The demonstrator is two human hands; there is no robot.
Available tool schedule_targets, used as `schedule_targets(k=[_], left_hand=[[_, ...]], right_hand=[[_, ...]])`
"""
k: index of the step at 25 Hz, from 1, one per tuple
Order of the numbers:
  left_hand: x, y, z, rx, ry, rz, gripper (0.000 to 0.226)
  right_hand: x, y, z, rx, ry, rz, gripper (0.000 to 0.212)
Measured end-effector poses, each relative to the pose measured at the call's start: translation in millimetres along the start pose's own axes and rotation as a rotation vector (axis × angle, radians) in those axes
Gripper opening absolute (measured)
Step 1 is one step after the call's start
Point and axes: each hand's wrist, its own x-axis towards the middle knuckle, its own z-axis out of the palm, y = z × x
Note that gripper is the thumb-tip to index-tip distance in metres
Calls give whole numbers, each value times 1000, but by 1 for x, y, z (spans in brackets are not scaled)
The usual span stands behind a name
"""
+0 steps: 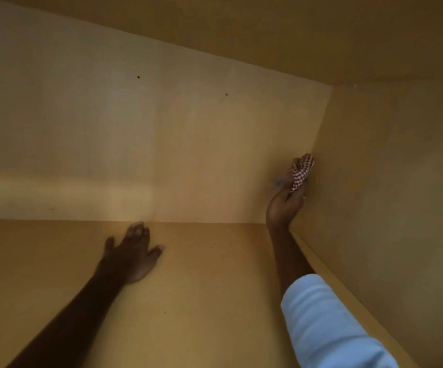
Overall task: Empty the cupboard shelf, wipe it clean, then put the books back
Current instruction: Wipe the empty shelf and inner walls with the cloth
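The left hand (131, 254) is being rested flat, fingers spread, on the bare shelf (201, 301), holding nothing. To its right, a checked cloth (301, 171) is being gripped in the right hand (285, 201) and pressed upright into the back right corner. No books are being shown.

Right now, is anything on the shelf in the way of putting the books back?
Nothing visible is. The shelf shows bare board apart from the left hand resting flat on it. The right hand holds a checked cloth at the back right corner. No books are in view.
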Motion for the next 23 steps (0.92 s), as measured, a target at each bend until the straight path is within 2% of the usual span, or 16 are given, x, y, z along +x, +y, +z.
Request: schedule_targets(k=[1, 2, 3, 5, 8, 11, 14, 17, 20, 23], left_hand=[[0, 0, -1, 7, 3, -8, 75], [0, -1, -2, 12, 0, -14, 76], [0, -2, -3, 19, -5, -19, 76], [0, -4, -3, 33, -16, -16, 77], [0, -7, 0, 52, -25, -10, 79], [2, -8, 0, 75, -39, -14, 79], [2, -4, -1, 95, -52, -20, 76], [0, 1, -2, 87, -59, -36, 74], [-7, -2, -7, 51, -66, 15, 73], [-20, -19, -15, -62, -8, 74, 71]], right_hand=[[19, 23, -18, -261, -14, -197, 50], [30, 40, -34, -465, -100, -287, 56], [30, 58, -43, -604, -244, -273, 61], [7, 80, -48, -798, -538, -95, 66], [-22, 75, -39, -999, -713, 257, 73], [-12, 39, -41, -1045, -828, 390, 75], [-17, -1, -41, -1104, -957, 292, 61], [-51, -40, -15, -1061, -1000, 278, 54], [-96, -71, 27, -986, -1137, 167, 55], [-145, -101, 74, -895, -1278, 58, 60]])
